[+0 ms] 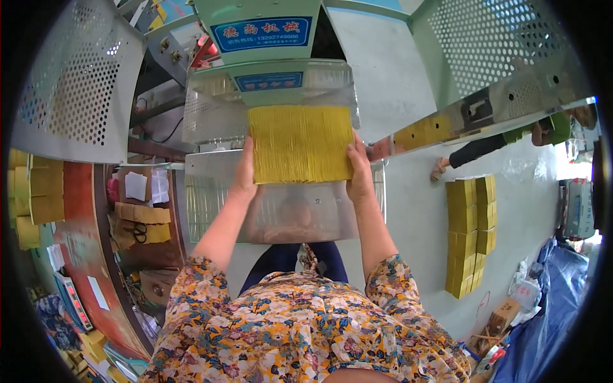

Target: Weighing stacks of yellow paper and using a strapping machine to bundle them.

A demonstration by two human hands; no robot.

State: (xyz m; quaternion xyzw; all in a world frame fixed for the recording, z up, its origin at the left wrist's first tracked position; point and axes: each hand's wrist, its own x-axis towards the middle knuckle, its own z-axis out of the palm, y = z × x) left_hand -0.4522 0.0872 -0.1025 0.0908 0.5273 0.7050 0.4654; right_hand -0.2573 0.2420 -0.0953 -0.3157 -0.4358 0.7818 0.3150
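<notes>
Between my two hands is a thick stack of yellow paper sheets (302,144), its many thin edges facing up. My left hand (246,167) presses against the stack's left side, and my right hand (359,163) grips its right side with the thumb near the upper edge. Beneath and around the stack is a shiny metal tray (287,223) of a machine. A polished metal plate (211,115) rises behind the stack and mirrors its surroundings. The undersides of the stack and most fingertips are hidden.
Perforated metal guards (73,76) flank the light green machine (262,38). Yellow paper bundles (469,236) stand in rows on the floor at right, near a blue tarp (549,319). At left, a reddish table (96,255) and a shelf with scissors (135,232). Another person (504,140) is at far right.
</notes>
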